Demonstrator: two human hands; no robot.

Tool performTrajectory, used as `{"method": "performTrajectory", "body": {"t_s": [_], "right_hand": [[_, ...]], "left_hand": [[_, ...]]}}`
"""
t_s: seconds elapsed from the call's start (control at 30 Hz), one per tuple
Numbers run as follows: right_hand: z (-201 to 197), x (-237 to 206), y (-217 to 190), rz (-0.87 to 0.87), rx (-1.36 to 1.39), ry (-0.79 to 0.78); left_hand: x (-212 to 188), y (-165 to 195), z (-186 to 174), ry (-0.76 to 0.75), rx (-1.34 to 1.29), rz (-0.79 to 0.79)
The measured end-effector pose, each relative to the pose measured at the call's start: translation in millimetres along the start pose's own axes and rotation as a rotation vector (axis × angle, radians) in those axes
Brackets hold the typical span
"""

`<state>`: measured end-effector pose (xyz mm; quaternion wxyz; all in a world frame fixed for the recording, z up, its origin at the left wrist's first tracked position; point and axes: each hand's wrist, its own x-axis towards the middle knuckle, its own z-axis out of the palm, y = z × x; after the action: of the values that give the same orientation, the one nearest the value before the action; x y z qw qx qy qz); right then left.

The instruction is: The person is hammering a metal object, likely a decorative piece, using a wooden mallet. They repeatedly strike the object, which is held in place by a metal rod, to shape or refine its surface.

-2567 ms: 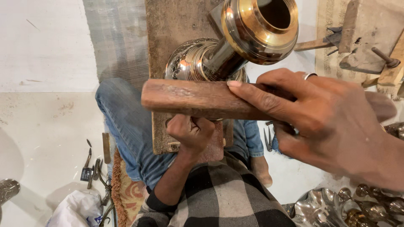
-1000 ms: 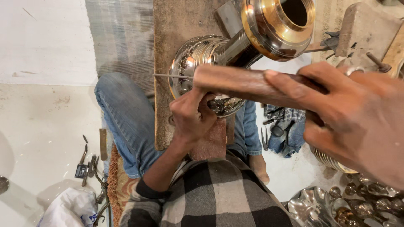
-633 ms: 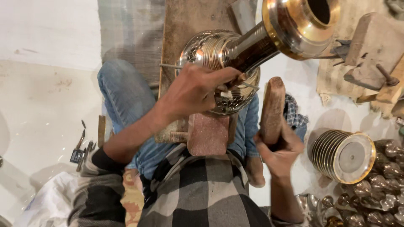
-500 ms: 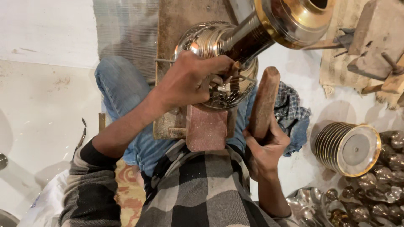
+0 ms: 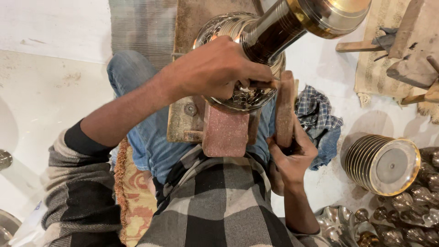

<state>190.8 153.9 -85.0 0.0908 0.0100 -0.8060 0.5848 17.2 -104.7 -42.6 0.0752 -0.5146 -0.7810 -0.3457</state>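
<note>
A shiny patterned metal vessel (image 5: 228,27) with a long stem and a brass-coloured top (image 5: 329,13) lies over a wooden plank (image 5: 192,18) above my lap. My left hand (image 5: 215,68) rests on the vessel's rounded body and pinches a thin metal punch (image 5: 264,84) against it. My right hand (image 5: 292,158) grips the lower end of a wooden beater (image 5: 286,105), which stands upright just right of the vessel, close to the punch. A reddish block (image 5: 226,130) sits under the vessel, on my knees.
A stack of round brass-rimmed dishes (image 5: 382,164) lies on the floor at right, with several shiny metal pieces (image 5: 402,219) below it. A checked cloth (image 5: 318,114) is beside my right knee. Wooden blocks and tools (image 5: 402,41) lie on a mat at upper right.
My right hand dropped the beater from a level hold near the camera to upright beside the vessel. My left hand rose from under the vessel onto its body with the punch.
</note>
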Motion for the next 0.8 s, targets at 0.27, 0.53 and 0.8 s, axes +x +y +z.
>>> {"method": "performTrajectory", "body": {"t_s": [0.27, 0.53, 0.8], "right_hand": [[-9.0, 6.2, -11.9, -0.451, -0.485, 0.255], [-13.1, 39.7, -51.9, -0.299, -0.355, 0.148], [-46.0, 98.0, -122.9, -0.454, -0.725, -0.316]], "left_hand": [[16.9, 4.4, -15.2, -0.203, 0.047, 0.032], [-4.7, 6.3, -2.2, -0.013, 0.026, -0.082], [-31.5, 21.2, 27.9, 0.254, 0.061, -0.323]]}}
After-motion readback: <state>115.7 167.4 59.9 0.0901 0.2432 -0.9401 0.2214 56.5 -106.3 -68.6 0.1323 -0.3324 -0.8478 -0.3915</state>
